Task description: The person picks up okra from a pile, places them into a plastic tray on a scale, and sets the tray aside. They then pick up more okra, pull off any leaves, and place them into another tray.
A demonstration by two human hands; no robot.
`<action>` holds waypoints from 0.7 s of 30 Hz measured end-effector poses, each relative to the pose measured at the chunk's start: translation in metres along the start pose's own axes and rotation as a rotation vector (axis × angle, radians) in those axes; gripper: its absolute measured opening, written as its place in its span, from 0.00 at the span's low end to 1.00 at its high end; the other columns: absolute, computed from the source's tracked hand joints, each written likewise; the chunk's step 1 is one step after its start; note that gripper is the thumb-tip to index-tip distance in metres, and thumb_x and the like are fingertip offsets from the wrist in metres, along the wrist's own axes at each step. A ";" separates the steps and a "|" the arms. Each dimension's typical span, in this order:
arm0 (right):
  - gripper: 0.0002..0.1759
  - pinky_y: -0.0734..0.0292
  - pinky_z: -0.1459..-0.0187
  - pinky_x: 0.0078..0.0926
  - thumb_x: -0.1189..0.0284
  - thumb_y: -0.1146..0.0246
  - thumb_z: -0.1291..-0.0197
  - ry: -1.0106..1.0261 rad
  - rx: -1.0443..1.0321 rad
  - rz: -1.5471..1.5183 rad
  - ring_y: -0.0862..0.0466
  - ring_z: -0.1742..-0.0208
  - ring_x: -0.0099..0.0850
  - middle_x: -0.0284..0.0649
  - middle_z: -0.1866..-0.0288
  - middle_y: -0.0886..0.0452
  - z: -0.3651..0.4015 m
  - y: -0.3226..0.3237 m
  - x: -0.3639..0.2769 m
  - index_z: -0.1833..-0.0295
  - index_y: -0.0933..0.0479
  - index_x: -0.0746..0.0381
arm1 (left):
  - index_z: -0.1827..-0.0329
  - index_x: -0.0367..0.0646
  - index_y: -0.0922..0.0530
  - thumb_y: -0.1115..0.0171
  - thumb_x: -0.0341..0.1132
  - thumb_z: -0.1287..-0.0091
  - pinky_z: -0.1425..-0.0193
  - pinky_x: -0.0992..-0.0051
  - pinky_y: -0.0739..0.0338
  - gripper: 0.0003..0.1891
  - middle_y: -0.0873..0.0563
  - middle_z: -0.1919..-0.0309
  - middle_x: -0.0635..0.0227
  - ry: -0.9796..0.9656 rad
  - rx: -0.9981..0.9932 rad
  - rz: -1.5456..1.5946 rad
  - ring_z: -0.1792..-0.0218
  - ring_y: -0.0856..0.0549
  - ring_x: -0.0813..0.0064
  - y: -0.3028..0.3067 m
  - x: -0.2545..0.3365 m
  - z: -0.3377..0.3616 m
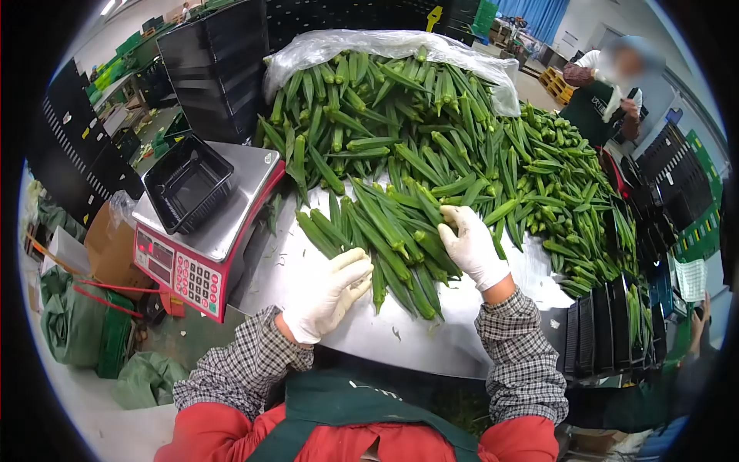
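1 pile [431, 146] of okra, too many pods to count, lies on 1 metal table [369, 343]. 1 bunch [385, 239] of okra, pods overlapping so no exact no., lies at the pile's near edge, btwn 2 hands in white gloves. L hand [329, 296] is near-L of the pile, palm toward the bunch, fingers apart & part bent, i.e. open; can't tell if its tips touch pods. R hand [471, 248] is at the pile's near side, thumb & fingers bent over the bunch's R end, tips at the pods; can't tell if it grips any.

L of the pile: 1 scale [209, 254] w/ 1 black tray [188, 183] on its plate, tilted vs. the plate's edges. Behind the scale, far-L of the pile, 1 tall black stack [215, 73], count unclear. 1 clear sheet [385, 42] runs along the pile's far rim & hides part of it. Near-R of the pile, several black trays [608, 323] stand on edge, close-packed, exact no. unclear. Past the pile's far R, 1 person [604, 96] in a dark apron, both hands up, w/ sth. whitish. Far-L beyond the pile, 1 more person [185, 11], tiny.
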State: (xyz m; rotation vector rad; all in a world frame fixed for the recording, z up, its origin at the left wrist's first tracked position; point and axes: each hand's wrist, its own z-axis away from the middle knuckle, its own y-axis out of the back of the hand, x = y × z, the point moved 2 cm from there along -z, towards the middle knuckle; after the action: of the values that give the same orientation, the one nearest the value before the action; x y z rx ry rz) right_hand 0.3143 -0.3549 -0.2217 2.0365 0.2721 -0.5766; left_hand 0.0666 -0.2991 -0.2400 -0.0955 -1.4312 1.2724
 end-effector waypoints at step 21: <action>0.14 0.23 0.60 0.36 0.75 0.35 0.47 -0.047 -0.027 0.310 0.20 0.61 0.43 0.42 0.61 0.24 0.060 -0.008 -0.025 0.53 0.23 0.63 | 0.50 0.41 0.24 0.48 0.46 0.28 0.46 0.65 0.23 0.17 0.19 0.56 0.65 0.286 -0.360 0.347 0.49 0.19 0.66 0.034 -0.057 0.024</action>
State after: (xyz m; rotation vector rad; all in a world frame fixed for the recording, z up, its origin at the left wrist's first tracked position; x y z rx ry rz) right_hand 0.2721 -0.4018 -0.2402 1.9850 -0.0645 -0.4240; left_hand 0.0479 -0.3382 -0.2953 -0.7670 -1.4141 1.2017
